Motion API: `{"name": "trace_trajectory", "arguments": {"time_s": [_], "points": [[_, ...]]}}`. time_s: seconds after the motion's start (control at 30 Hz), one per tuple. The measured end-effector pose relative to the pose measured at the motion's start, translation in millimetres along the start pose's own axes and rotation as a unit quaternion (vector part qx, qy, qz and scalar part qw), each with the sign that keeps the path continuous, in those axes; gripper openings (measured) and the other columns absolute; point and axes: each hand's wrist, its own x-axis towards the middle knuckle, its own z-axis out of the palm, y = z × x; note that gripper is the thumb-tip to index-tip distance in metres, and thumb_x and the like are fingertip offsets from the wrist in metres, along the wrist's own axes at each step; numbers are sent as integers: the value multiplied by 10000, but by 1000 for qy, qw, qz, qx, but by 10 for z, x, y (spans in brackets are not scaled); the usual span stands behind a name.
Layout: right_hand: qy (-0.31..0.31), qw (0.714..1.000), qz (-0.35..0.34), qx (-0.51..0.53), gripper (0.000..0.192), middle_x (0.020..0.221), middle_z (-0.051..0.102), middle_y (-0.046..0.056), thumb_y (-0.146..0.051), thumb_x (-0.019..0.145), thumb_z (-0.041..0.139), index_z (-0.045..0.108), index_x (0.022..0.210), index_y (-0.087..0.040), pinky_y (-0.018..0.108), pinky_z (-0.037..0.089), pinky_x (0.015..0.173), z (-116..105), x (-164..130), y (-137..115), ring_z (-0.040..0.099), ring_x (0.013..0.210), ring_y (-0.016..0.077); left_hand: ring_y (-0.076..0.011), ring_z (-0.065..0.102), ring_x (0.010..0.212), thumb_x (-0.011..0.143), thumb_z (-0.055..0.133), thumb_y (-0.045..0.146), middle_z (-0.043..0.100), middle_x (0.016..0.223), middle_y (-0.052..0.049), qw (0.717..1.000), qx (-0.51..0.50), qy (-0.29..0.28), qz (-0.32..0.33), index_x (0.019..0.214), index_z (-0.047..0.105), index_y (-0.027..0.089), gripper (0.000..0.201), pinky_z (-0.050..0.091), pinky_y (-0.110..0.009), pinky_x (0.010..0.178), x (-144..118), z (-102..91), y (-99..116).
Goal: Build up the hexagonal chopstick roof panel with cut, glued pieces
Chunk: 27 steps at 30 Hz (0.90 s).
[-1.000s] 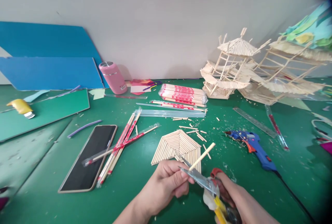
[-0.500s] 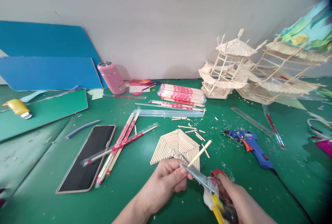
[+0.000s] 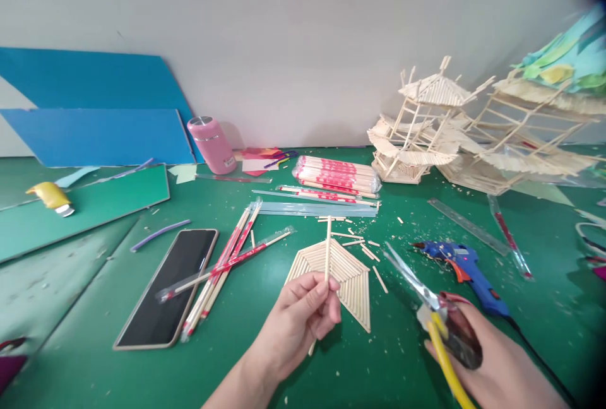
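Note:
My left hand (image 3: pixel 305 308) pinches a wooden chopstick (image 3: pixel 328 248), which stands nearly upright above the fingertips. Behind that hand a fan-shaped panel of glued sticks (image 3: pixel 355 276) lies on the table, partly covered by the fingers. My right hand (image 3: pixel 492 358) is closed around a pair of scissors (image 3: pixel 416 283) with a yellow and a dark red handle. Their blades point up and left, apart from the stick. Short cut pieces (image 3: pixel 367 251) are scattered beyond the panel. A blue glue gun (image 3: pixel 466 264) lies beyond my right hand.
Wrapped chopsticks (image 3: pixel 237 260) lie across a phone (image 3: pixel 165 295) on the left. Further back are a bundle of chopsticks (image 3: pixel 336 175), a pink flask (image 3: pixel 213 147) and blue boards (image 3: pixel 95 134). Stick-built pavilion models (image 3: pixel 421 137) stand at the back right. A clear ruler (image 3: pixel 468 226) lies before them.
The scissors have moved right, away from the chopstick, which was between or against their blades. My left hand has turned the chopstick from slanting right to nearly upright. The view has shifted slightly.

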Motion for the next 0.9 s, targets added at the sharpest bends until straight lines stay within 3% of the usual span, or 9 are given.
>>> {"name": "trace_trajectory", "arguments": {"time_s": [0.13, 0.27, 0.4, 0.47, 0.6, 0.7, 0.77, 0.83, 0.9], "points": [[42, 992, 13, -122, 520, 958, 659, 97, -563, 693, 542, 491, 1067, -205, 376, 551, 657, 6, -6, 391, 654, 831, 282, -62, 481, 392, 792, 607, 257, 667, 652, -72, 1000, 3, -14, -1, 820, 625, 104, 157, 298, -173, 390, 6, -9, -59], [79, 980, -80, -162, 501, 1050, 597, 117, -542, 714, 554, 515, 1063, -186, 428, 500, 781, -21, 14, 467, 610, 908, 290, -101, 554, 426, 785, 616, 275, 690, 684, -98, 1000, 1, -19, 3, 817, 649, 100, 181, 384, -195, 411, 10, -26, -79], [131, 979, -137, -73, 362, 1117, 552, 106, -425, 788, 528, 521, 1078, -210, 421, 447, 867, -60, 71, -108, 556, 996, 271, -94, 565, 446, 783, 621, 267, 681, 663, -65, 1000, 2, -17, 7, 827, 665, 116, 164, 403, -186, 431, 7, -19, -88], [88, 985, -149, 9, 293, 1112, 563, 79, -363, 821, 511, 514, 1090, -248, 353, 487, 809, -17, 113, -554, 561, 991, 232, -94, 560, 435, 775, 629, 282, 675, 650, -58, 1000, 11, -21, 6, 831, 671, 123, 173, 402, -187, 424, 4, -7, -101], [-15, 958, -202, 201, 211, 1037, 580, 59, -305, 850, 470, 556, 1019, -214, 262, 494, 785, 166, 233, -1243, 568, 963, 174, -101, 554, 431, 725, 672, 349, 620, 567, -16, 999, 45, -30, 9, 792, 678, 137, 223, 412, -205, 451, 3, 30, -119], [-47, 944, -184, 269, 216, 933, 590, 49, -297, 872, 438, 598, 771, -193, 230, 485, 741, 253, 326, -1379, 585, 876, 152, -123, 562, 465, 736, 644, 408, 602, 569, -23, 995, 92, -34, 14, 729, 670, 120, 289, 432, -249, 513, -10, 58, -103], [-40, 948, -175, 265, 229, 874, 592, 39, -302, 883, 427, 595, 771, -194, 228, 471, 694, 237, 375, -1329, 579, 805, 142, -137, 561, 497, 778, 601, 381, 619, 603, -52, 989, 145, -21, 24, 717, 672, 110, 287, 426, -270, 547, -43, 69, -92], [-36, 962, -167, 211, 226, 789, 584, 20, -312, 893, 411, 590, 813, -200, 238, 442, 638, 171, 406, -1233, 554, 715, 134, -139, 544, 546, 800, 584, 291, 624, 631, -59, 966, 244, 10, 84, 728, 682, 126, 205, 400, -268, 579, -99, 74, -100], [-63, 975, -169, 130, 253, 715, 566, 4, -324, 901, 390, 584, 789, -206, 249, 408, 600, 85, 411, -1144, 527, 653, 132, -148, 527, 623, 791, 574, 181, 635, 685, -56, 880, 412, 32, 236, 800, 684, 159, 113, 373, -277, 636, -162, 82, -132]]}}
